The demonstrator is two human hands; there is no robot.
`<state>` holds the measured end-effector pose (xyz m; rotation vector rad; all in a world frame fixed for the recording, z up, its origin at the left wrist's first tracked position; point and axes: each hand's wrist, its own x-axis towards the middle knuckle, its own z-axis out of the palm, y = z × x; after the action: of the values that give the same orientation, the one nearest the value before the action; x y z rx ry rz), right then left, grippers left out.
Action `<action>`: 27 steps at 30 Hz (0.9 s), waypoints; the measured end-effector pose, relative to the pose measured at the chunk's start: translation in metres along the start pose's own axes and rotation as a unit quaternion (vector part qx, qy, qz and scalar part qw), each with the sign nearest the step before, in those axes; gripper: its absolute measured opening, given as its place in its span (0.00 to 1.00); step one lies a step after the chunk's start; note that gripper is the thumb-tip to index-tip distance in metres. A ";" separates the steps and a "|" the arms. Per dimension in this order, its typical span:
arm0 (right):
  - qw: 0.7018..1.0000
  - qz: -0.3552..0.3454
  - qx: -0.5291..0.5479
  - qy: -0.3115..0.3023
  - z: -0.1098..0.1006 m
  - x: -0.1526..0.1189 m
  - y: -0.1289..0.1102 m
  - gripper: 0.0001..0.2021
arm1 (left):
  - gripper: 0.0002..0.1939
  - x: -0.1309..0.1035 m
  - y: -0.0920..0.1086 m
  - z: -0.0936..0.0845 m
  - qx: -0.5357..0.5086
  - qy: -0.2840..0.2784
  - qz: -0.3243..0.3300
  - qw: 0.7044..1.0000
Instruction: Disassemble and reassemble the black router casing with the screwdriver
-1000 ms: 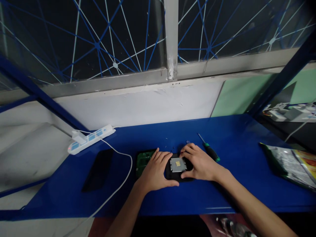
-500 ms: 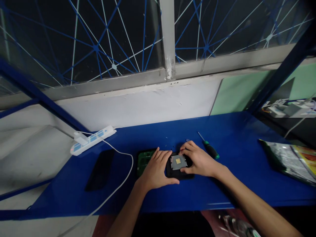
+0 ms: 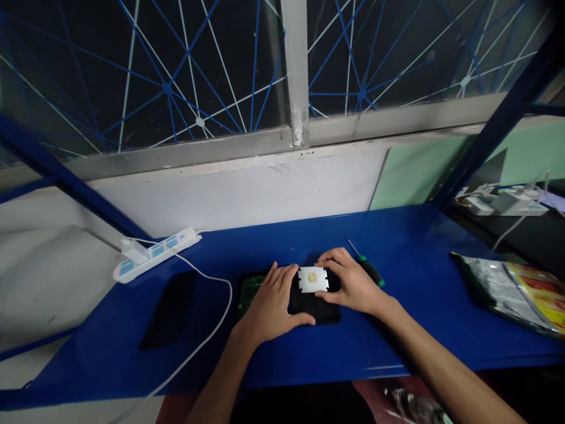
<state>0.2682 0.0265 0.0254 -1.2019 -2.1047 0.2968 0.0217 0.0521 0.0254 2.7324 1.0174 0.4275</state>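
Note:
My right hand (image 3: 351, 282) pinches a thin silver metal plate (image 3: 306, 285) by its right end, thumb on the near edge and fingers on the far edge. The plate has notched sides and a small tan square pad (image 3: 313, 277) in its middle. It sits tilted over a black plastic case (image 3: 315, 311). Around the left end of that case, my left hand (image 3: 273, 303) has its fingers at the far side and its thumb at the near side. A green circuit board in a dark shell (image 3: 248, 290) lies just left, partly hidden by the left hand.
Beyond my right hand lies a green-and-black screwdriver (image 3: 371, 270). To the left are a dark flat slab (image 3: 170, 309), a white cable (image 3: 225, 280) and a power strip (image 3: 159, 253) on the blue table (image 3: 388, 353). A shiny packet (image 3: 507, 288) rests at the right.
My right hand has raised and tilted the metal plate from the black case, whose dark inside shows more below it. My left hand keeps its hold. The whole view has shifted slightly.

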 end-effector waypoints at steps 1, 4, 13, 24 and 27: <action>1.000 -0.004 -0.002 0.008 0.001 0.000 0.000 0.23 | 0.53 0.003 0.000 -0.003 0.004 0.014 0.003 1.000; 0.999 -0.020 -0.008 0.030 0.003 -0.001 0.001 0.23 | 0.41 0.013 -0.002 -0.009 0.013 0.043 0.023 0.999; 0.999 -0.031 -0.023 0.029 0.007 -0.001 0.000 0.24 | 0.28 0.023 -0.017 0.006 -0.020 0.105 0.064 0.992; 0.999 -0.023 -0.030 -0.003 0.009 -0.001 -0.002 0.28 | 0.27 0.016 -0.023 0.002 -0.107 0.161 0.066 0.979; 0.999 -0.020 -0.042 -0.003 0.008 -0.002 -0.001 0.27 | 0.27 0.016 -0.021 0.002 -0.109 0.160 0.072 0.978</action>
<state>0.2627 0.0252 0.0196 -1.2065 -2.1626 0.1963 0.0207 0.0782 0.0208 2.5967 0.7814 0.9695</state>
